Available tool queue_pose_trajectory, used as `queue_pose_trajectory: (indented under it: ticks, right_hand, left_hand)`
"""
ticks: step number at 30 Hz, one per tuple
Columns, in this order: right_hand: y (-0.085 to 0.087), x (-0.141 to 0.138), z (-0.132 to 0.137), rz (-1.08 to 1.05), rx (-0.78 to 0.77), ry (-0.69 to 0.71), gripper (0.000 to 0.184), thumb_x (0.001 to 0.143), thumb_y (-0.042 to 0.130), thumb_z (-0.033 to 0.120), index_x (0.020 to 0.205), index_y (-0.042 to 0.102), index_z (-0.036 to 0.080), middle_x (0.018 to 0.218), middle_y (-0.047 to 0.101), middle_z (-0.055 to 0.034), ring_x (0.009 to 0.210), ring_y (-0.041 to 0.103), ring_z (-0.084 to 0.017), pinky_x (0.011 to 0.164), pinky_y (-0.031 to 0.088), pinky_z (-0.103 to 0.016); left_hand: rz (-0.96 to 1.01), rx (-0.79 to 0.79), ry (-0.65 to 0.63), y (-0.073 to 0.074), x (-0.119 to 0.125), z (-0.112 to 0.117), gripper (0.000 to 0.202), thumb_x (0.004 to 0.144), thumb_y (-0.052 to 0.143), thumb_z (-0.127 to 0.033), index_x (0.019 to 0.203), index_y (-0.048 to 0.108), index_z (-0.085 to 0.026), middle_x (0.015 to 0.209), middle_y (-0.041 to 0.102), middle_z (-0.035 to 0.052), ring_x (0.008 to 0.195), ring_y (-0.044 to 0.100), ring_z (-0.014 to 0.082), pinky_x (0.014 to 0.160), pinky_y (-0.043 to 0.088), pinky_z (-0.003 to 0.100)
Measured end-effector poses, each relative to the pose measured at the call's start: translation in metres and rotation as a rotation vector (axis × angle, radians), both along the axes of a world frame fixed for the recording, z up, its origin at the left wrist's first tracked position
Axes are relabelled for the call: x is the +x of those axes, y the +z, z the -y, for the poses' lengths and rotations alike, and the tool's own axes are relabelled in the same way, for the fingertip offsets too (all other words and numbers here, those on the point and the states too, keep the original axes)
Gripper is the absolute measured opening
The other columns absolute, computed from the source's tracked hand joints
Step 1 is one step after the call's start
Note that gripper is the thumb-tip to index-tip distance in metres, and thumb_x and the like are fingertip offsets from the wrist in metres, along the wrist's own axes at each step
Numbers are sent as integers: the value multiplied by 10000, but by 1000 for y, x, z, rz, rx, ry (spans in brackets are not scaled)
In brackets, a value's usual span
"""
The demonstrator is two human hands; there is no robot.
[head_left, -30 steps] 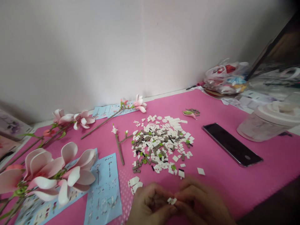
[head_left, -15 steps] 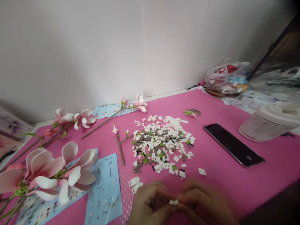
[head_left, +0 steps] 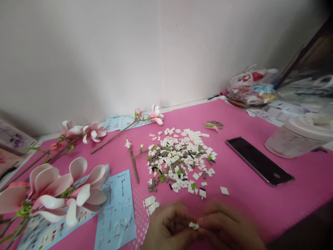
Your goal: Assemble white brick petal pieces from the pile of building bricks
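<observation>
At the bottom edge my left hand point(head_left: 168, 227) and my right hand point(head_left: 229, 229) meet, fingertips pinched together on a small white brick piece point(head_left: 193, 225). Both hands are curled closed around it. Just beyond them lies a pile of small white, brown and green brick pieces point(head_left: 179, 161) on the pink mat point(head_left: 260, 208). A thin brown twig assembly point(head_left: 133, 163) with tiny white buds lies left of the pile. Two loose white pieces point(head_left: 150, 204) sit near my left hand.
Large pink-white brick flowers point(head_left: 57, 192) lie at the left on blue instruction sheets point(head_left: 116, 211). More flowering stems point(head_left: 85, 133) lie behind. A black phone point(head_left: 258, 160) is right of the pile, a white lidded tub point(head_left: 299, 135) and plastic bags point(head_left: 251, 86) farther right.
My hands have stayed in place, only shifting their fingers slightly around the small white piece. Nothing else on the mat has moved.
</observation>
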State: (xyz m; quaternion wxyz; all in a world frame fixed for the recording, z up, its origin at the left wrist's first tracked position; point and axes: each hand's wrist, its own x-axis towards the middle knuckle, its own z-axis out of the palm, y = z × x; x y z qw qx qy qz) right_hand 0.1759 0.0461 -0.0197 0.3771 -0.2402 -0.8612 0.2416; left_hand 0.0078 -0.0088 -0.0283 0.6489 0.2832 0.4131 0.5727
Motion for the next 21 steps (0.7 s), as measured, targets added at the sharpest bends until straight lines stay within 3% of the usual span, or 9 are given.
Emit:
queue_pose_trajectory:
  ticks: [3,9,16,21]
  right_hand:
    - [0,1,0,-1,13,-3,103,854,625,154,908,623,242,701,663,-5,575,628,-136,513,501,-208]
    - [-1,-2,2,-59,54,8,54,892,598,173,873,616,220,675,639,-1,563,614,-121,508,494,-192]
    - [-1,0,5,-21,-24,36,61,911,581,180,878,615,218,718,643,-18,617,628,-131,550,512,-199]
    - [-2,1,6,-15,-59,33,53,902,596,181,888,618,227,730,649,-12,629,636,-126,551,508,-189]
  left_hand:
    - [-50,3,-14,-2,-2,0,256,535,897,-99,678,690,-140,622,616,-49,499,495,22,483,342,124]
    - [-216,87,-135,-12,-13,-1,135,690,798,-157,717,666,-149,661,596,-23,558,490,65,521,361,161]
    - [-380,118,-167,-11,-16,-1,97,691,748,-105,711,665,-153,658,559,-27,573,464,89,531,340,188]
    - [-411,211,-151,-12,-17,-1,41,734,737,-160,745,697,-157,704,597,1,603,504,106,558,370,202]
